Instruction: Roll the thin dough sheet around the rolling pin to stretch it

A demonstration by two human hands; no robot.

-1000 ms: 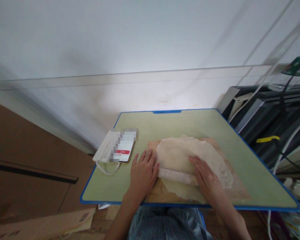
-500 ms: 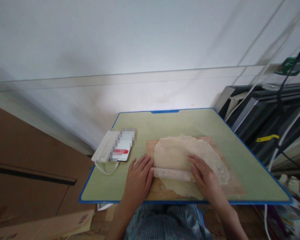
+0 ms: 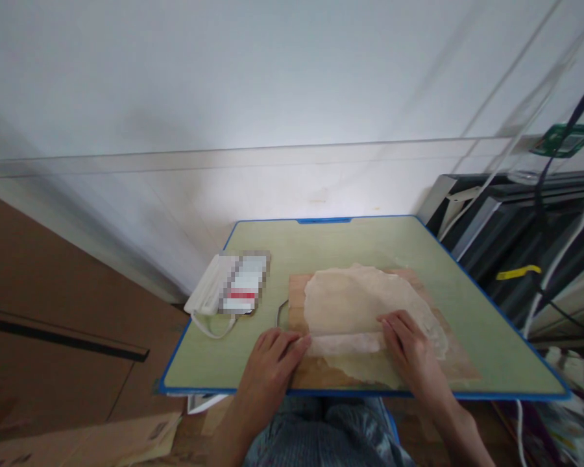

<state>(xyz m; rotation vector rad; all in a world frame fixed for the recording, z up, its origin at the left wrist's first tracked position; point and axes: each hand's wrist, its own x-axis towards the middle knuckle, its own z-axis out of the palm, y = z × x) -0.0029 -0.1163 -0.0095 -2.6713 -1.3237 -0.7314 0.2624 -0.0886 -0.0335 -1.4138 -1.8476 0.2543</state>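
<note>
A floury, pale rolling pin (image 3: 343, 344) lies crosswise over a wide, thin sheet of dough (image 3: 345, 298). Part of the sheet shows on the near side of the pin as well. Under the dough is a wooden board (image 3: 298, 295), its left edge bare. My left hand (image 3: 272, 360) is closed over the pin's left end, thumb and fingertips bent onto it. At the right end, my right hand (image 3: 409, 340) has its fingers curled down around the pin. Both pin ends are hidden by the hands.
A phone (image 3: 246, 282) and a white device with a cable (image 3: 211, 285) lie on the left of the blue-edged table (image 3: 370, 243). A thin metal loop (image 3: 279, 314) sticks out beside the board. Dark panels (image 3: 511, 220) lean at the right; a wall stands behind.
My left fingers have drawn back from beyond the pin and bent onto its end, uncovering the metal loop. My right hand has shifted slightly right and its fingers are more curled.
</note>
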